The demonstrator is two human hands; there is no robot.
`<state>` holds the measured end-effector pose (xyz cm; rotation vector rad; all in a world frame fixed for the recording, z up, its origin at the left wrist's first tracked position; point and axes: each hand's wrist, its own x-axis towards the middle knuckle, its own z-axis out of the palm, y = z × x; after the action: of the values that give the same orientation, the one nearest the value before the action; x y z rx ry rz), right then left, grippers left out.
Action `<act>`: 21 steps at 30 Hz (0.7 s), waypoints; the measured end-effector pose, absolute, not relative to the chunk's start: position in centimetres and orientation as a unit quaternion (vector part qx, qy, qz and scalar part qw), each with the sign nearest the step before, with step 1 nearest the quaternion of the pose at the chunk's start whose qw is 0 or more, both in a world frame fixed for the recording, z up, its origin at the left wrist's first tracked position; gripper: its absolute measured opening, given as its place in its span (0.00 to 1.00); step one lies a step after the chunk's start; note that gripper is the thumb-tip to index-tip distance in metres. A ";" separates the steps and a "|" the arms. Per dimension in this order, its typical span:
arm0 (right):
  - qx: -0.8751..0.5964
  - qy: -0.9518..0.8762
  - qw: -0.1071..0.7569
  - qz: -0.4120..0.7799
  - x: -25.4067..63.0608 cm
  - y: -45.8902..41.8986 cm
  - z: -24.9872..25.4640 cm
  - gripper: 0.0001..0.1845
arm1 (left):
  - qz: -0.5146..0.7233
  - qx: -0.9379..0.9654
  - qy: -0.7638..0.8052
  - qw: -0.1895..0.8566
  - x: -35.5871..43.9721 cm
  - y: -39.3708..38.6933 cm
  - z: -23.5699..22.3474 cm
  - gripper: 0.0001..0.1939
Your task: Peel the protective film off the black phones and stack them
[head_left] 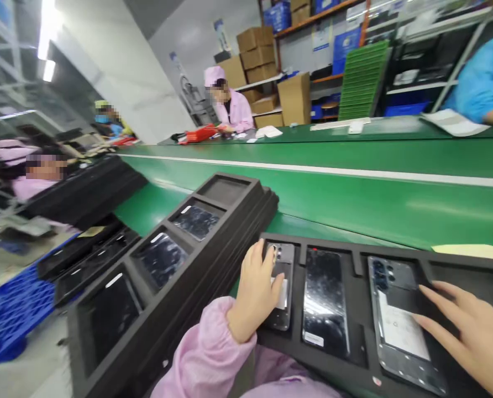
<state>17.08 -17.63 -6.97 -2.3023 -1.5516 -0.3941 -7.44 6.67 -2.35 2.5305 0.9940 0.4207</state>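
A black foam tray (356, 251) lies in front of me with three phones in its slots. My left hand (255, 290) rests with fingers curled over the leftmost phone (283, 262), which lies back up. A middle phone (324, 301) lies screen up, untouched. My right hand (468, 326) has its fingers stretched out flat, the tips touching the rightmost phone (399, 320), which shows its camera side and a white label. Neither phone is lifted from its slot.
A stack of black trays (213, 249) holding several phones stands at my left. The green conveyor belt (354, 188) runs behind. Blue crates (14, 309) sit on the floor at left. People in pink work across (230, 105) and at left (35, 171).
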 end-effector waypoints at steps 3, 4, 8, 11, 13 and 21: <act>-0.781 -0.579 0.132 -0.191 15.5 -17.4 -6.1 0.38 | 0.089 0.943 0.267 0.176 -4.7 4.0 -2.2 0.26; -0.776 -0.583 0.125 -0.207 15.1 -17.1 -6.0 0.37 | 0.038 0.953 0.243 0.175 -3.6 3.0 -2.3 0.30; -0.753 -0.600 0.105 -0.249 14.3 -16.3 -6.0 0.37 | -0.069 0.971 0.216 0.071 0.0 -0.4 -3.3 0.40; -0.759 -0.590 0.141 -0.237 14.6 -16.5 -5.7 0.34 | -0.079 0.972 0.216 0.045 1.0 -0.9 -2.6 0.34; -0.781 -0.559 0.191 -0.203 15.0 -16.9 -5.3 0.31 | -0.081 0.964 0.241 0.079 0.7 0.0 -1.1 0.34; -0.836 -0.404 0.365 -0.064 15.0 -18.7 -4.4 0.22 | 0.017 0.838 0.423 0.346 -4.3 5.9 -0.7 0.35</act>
<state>15.04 -18.72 -4.44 -2.1514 -1.0402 -0.1643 -4.31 5.94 -0.74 2.1744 1.0969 0.0441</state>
